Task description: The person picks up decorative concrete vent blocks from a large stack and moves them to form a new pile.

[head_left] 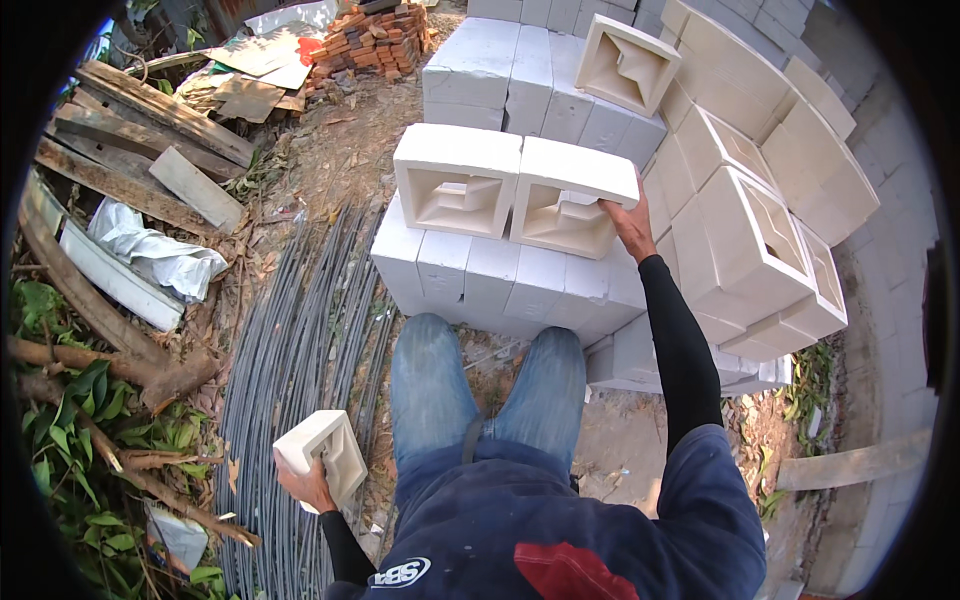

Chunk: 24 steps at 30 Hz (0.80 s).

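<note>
My left hand (pixel 306 484) is closed on a cream hollow ventilation block (pixel 310 437), held low beside my left leg above the steel rods. My right hand (pixel 630 225) is closed round the right edge of another ventilation block (pixel 578 158), its fingers curling into the opening. That block rests on a stack of smooth white wall blocks (pixel 490 275) before my knees. Close to its left side stands a matching ventilation block (pixel 455 148), with only a narrow gap between them.
More ventilation blocks (pixel 735 255) are stacked at the right, and one (pixel 628 65) stands on white blocks farther back. Long steel rods (pixel 295 370) lie along my left. Planks (pixel 150 125), cut branches (pixel 150 375) and red bricks (pixel 375 40) lie beyond. A grey wall (pixel 900 340) runs along the right.
</note>
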{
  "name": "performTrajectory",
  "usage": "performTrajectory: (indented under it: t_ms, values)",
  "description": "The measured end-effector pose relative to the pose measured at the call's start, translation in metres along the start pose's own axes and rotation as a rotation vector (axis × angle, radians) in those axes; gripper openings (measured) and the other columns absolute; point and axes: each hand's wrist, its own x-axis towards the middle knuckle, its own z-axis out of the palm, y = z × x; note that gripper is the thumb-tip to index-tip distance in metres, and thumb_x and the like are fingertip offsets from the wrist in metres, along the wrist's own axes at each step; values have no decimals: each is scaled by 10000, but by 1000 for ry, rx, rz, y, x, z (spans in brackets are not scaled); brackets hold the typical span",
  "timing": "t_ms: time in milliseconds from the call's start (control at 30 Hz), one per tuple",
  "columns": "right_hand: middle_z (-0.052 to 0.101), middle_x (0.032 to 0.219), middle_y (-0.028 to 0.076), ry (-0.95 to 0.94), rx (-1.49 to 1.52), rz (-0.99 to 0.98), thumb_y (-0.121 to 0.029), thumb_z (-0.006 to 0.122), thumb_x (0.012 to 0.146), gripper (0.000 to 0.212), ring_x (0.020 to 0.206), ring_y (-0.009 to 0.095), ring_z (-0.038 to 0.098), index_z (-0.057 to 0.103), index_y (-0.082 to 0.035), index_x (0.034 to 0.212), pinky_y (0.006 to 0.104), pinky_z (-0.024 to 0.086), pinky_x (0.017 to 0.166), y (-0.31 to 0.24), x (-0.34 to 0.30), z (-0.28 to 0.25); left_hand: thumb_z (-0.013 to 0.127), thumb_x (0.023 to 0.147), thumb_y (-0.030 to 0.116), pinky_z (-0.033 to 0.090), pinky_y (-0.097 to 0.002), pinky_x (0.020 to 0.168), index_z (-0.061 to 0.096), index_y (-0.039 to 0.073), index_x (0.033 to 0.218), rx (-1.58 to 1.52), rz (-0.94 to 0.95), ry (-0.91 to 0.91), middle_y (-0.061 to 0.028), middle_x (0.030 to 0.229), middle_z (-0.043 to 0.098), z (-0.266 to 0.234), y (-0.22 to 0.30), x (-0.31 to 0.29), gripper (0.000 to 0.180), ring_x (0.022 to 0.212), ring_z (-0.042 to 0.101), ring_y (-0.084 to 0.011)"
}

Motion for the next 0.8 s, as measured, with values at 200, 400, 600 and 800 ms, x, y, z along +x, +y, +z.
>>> performTrajectory:
  t_ms: [200,400,600,800]
  values:
    - [623,1262,214,-18,-378,-113,-265,788,732,865,1223,365,587,439,-87,1503,424,462,1064,-63,15,-28,804,613,210,434,-541,1045,488,124,1512,116,22,-30,-213,1292,607,14,-11,-12,957,1212,554,-425]
    - [604,1211,249,-409,-1118,-157,-399,775,664,935,1153,423,588,482,-128,1509,528,497,961,-138,26,-8,791,605,231,456,-544,985,505,145,1505,157,81,-85,-214,1198,611,18,-25,-17,949,1144,568,-432]
    - [615,1201,234,-741,-1379,-184,-396,745,670,906,1170,381,598,500,-159,1509,529,482,855,-146,17,8,795,615,183,461,-533,977,495,150,1521,161,20,-131,-222,1171,590,22,-13,-14,955,1127,565,-428]
    - [654,1129,218,-668,-1308,-82,-402,761,636,906,1074,389,648,532,-135,1470,529,479,846,-129,13,-3,819,631,196,480,-521,987,536,77,1485,-33,67,-150,-256,1246,626,24,-22,-8,908,1147,603,-424]
